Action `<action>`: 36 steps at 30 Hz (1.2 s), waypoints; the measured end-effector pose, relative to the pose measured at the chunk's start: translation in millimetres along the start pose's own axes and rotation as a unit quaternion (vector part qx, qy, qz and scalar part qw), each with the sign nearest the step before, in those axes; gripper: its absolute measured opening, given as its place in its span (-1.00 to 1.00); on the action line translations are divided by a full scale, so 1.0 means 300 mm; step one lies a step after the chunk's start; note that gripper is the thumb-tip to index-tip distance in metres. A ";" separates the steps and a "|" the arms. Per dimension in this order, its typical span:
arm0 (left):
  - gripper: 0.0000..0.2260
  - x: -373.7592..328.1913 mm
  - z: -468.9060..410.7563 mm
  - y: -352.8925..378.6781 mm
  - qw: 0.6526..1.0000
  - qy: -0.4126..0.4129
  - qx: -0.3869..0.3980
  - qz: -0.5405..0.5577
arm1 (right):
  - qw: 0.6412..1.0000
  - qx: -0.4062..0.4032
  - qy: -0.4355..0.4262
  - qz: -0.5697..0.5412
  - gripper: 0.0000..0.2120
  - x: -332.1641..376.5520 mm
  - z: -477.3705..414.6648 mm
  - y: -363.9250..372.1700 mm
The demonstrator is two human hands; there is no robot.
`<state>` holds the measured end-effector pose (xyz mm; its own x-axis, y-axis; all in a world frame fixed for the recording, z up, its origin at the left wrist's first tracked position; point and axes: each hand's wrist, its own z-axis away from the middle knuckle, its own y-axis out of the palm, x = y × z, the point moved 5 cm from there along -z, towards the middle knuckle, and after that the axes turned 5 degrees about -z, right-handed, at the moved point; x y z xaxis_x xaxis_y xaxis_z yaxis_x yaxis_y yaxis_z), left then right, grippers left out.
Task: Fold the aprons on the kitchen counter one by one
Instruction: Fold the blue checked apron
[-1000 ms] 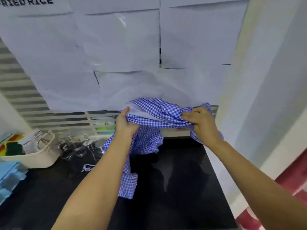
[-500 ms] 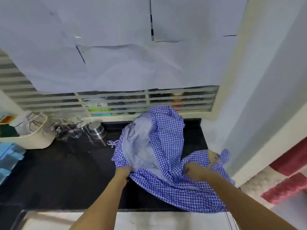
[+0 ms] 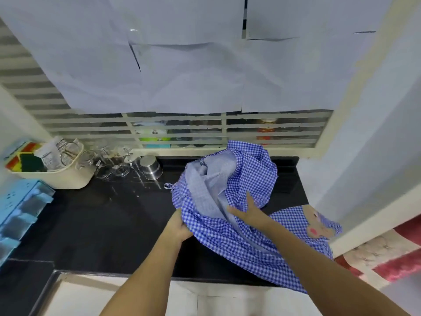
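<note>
A blue-and-white checked apron lies rumpled on the right part of the black kitchen counter, its paler inside showing in the middle and its lower part hanging over the front edge. A patch with a cartoon figure shows at its right end. My left hand grips the apron's left edge. My right hand lies on the cloth near its middle with thumb and fingers spread straight.
A cream basket with sponges and packets stands at the back left, with glass jars and a steel cup beside it. A light blue rack sits at the left edge. A wall bounds the counter's right side.
The apron went from held up in the air by both hands to lying on the counter. My right hand has released its grip and now lies flat on the cloth; the view tilted down.
</note>
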<state>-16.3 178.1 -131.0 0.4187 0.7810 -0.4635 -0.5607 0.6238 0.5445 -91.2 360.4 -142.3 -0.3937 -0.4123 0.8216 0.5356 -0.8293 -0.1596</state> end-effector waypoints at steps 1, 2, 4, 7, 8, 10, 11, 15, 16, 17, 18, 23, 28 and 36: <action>-0.70 -0.014 0.002 0.039 0.999 0.009 0.012 -0.051 | 0.999 0.044 -0.020 0.018 0.06 0.016 0.000 0.049; -0.75 -0.033 -0.006 0.067 0.994 0.031 0.008 -0.107 | 0.996 0.080 -0.035 0.021 0.05 0.036 0.011 0.087; -0.81 -0.115 -0.021 0.093 0.962 0.140 -0.048 -0.230 | 0.989 0.113 -0.077 0.054 -0.18 0.079 0.029 0.134; -0.85 -0.226 0.027 0.146 0.884 0.298 -0.091 -0.349 | 0.977 0.041 -0.106 0.181 -0.85 0.101 0.006 0.146; -0.82 -0.265 0.065 0.152 0.846 0.361 -0.118 -0.374 | 0.968 0.002 -0.113 0.226 -0.72 0.099 -0.010 0.132; -0.80 -0.338 0.172 0.131 0.720 0.504 -0.219 -0.425 | 0.961 -0.054 -0.089 0.256 -0.60 0.089 -0.023 0.089; -0.78 -0.364 0.218 0.093 0.654 0.553 -0.272 -0.438 | 0.959 -0.079 -0.068 0.262 -0.64 0.079 -0.029 0.060; -0.71 -0.387 0.190 -0.158 0.621 0.421 -0.333 -0.571 | 0.928 -0.118 0.007 0.352 -0.85 0.032 -0.067 -0.048; -0.70 -0.367 0.136 -0.244 0.643 0.261 -0.313 -0.649 | 0.921 -0.107 0.027 0.375 -0.81 0.026 -0.066 -0.051; -0.71 -0.324 0.118 -0.313 0.642 0.080 -0.277 -0.711 | 0.917 -0.102 0.038 0.383 -0.73 0.020 -0.067 -0.047; -0.75 -0.283 0.126 -0.368 0.632 -0.072 -0.238 -0.734 | 0.922 -0.105 0.033 0.371 -0.68 0.021 -0.062 -0.038; -0.86 -0.306 0.102 -0.334 0.488 -0.045 -0.210 -0.846 | 0.962 -0.209 -0.117 0.127 -0.57 0.028 -0.033 0.028; -0.76 -0.355 0.016 -0.217 0.531 0.275 -0.295 -0.746 | 0.804 -0.187 -0.390 0.408 -0.31 0.050 0.034 0.229; -0.58 -0.214 -0.147 -0.341 0.453 0.152 -0.105 -0.872 | 0.886 -0.129 -0.066 0.440 -0.72 -0.153 -0.031 0.116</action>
<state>-17.4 62.7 -187.7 0.2561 -0.9545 -0.1527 0.3651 0.2418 -0.8990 -61.6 347.0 -190.8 0.1913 -0.9084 0.3719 0.3974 -0.2748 -0.8755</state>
